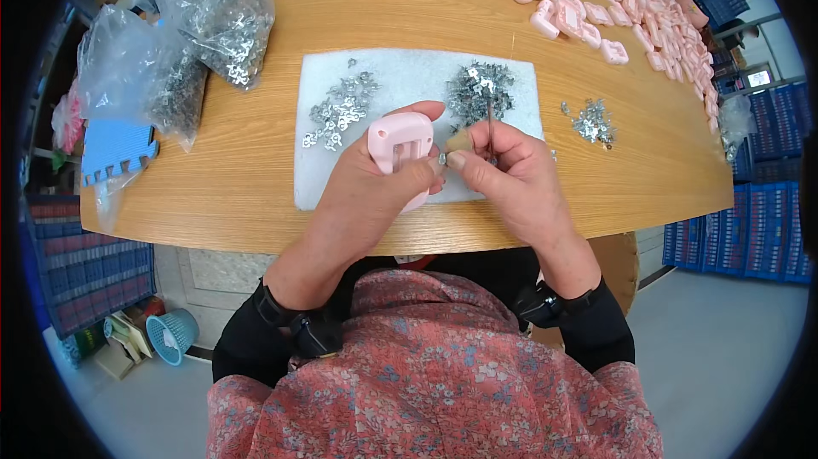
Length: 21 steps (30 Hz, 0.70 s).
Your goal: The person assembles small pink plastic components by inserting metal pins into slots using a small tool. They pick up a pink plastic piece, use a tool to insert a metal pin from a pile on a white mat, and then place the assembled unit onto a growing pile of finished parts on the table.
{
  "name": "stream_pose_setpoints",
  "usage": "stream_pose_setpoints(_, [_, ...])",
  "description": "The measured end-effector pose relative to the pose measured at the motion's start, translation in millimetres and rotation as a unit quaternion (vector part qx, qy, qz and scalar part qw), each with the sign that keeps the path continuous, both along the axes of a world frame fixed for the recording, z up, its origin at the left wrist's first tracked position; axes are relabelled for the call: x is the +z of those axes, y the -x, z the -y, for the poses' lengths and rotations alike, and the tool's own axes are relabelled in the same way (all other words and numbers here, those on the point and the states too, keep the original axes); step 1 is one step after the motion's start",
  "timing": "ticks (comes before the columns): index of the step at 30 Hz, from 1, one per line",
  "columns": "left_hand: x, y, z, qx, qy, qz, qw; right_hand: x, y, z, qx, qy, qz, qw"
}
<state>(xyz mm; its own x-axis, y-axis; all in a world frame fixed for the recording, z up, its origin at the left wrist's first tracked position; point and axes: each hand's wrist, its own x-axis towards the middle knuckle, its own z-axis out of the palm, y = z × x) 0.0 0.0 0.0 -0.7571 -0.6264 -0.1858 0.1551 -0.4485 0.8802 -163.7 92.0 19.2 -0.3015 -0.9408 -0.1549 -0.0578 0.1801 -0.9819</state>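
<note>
My left hand [366, 182] is closed around a pink plastic casing [400, 130], a rounded shell with a rectangular opening and small holes at its corners. Close beside it, my right hand [511, 174] pinches a small silvery metal piece [442, 158] between thumb and index finger, next to the left thumb tip. A tan cover [458, 142] sits on the right index fingertip. Up from the right hand's curled fingers sticks a thin dark rod [490, 118], whose kind I cannot make out. Both hands are over a white foam mat [409, 71].
On the mat lie a pile of silvery metal clips [345, 110] at left and a darker metal pile [479, 88] at right. More metal bits [594, 123] lie on the wooden table [648, 169]. Pink casings [571, 16] crowd its far side; plastic bags [217, 16] stand left.
</note>
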Motion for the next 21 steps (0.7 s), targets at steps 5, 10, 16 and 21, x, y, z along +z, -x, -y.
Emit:
stream_pose_setpoints(5, [5.7,1.3,-6.4,-0.025,0.133,0.056,0.989,19.1,15.5,-4.0,0.095,-0.071,-0.080,0.990])
stream_pose_setpoints(10, [0.5,2.2,-4.6,-0.065,0.137,0.038,0.988,9.5,22.0,-8.6,0.126,-0.082,-0.009,0.989])
stream_pose_setpoints(16, [-1.9,1.5,6.4,-0.072,-0.099,-0.065,0.990,10.6,19.9,-17.3,0.060,-0.091,0.117,0.987])
stream_pose_setpoints(21, [-7.3,7.5,24.3,-0.019,-0.151,-0.218,0.964,9.2,2.9,-26.0,0.075,-0.088,0.239,0.964])
